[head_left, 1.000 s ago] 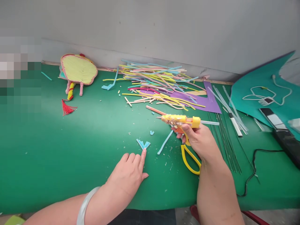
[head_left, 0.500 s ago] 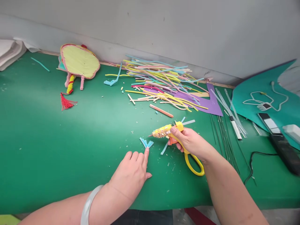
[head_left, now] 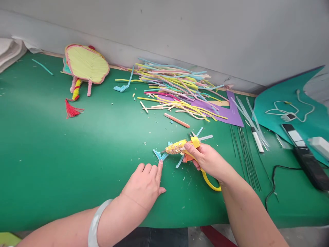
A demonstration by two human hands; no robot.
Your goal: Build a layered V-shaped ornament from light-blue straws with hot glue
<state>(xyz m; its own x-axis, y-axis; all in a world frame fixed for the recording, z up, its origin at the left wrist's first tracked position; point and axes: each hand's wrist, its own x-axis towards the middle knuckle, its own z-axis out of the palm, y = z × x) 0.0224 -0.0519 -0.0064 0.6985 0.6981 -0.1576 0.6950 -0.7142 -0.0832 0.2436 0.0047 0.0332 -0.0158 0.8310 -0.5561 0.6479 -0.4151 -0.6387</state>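
My right hand [head_left: 209,160] grips a yellow glue gun [head_left: 180,146], its nozzle pointing left and almost touching a small fan of light-blue strips [head_left: 159,155] on the green table [head_left: 64,154]. My left hand [head_left: 145,185] lies on the table with fingers stretched out; the index fingertip presses the lower tip of that blue fan. A white bangle sits on my left wrist. Yellow-handled scissors [head_left: 212,183] lie partly under my right hand. A loose blue strip [head_left: 180,161] lies beside the gun.
A pile of coloured foam strips [head_left: 174,89] lies at the back on a purple sheet [head_left: 228,113]. A yellow fan-shaped craft with a red tassel [head_left: 86,67] is back left. Thin green wires [head_left: 244,154], clear glue sticks [head_left: 250,115], a teal sheet [head_left: 293,96], a black cable [head_left: 277,171] and a power strip [head_left: 308,157] lie right.
My right hand has brought the glue gun down and to the left, from above the table to the blue fan. My left index finger has stayed on the fan.
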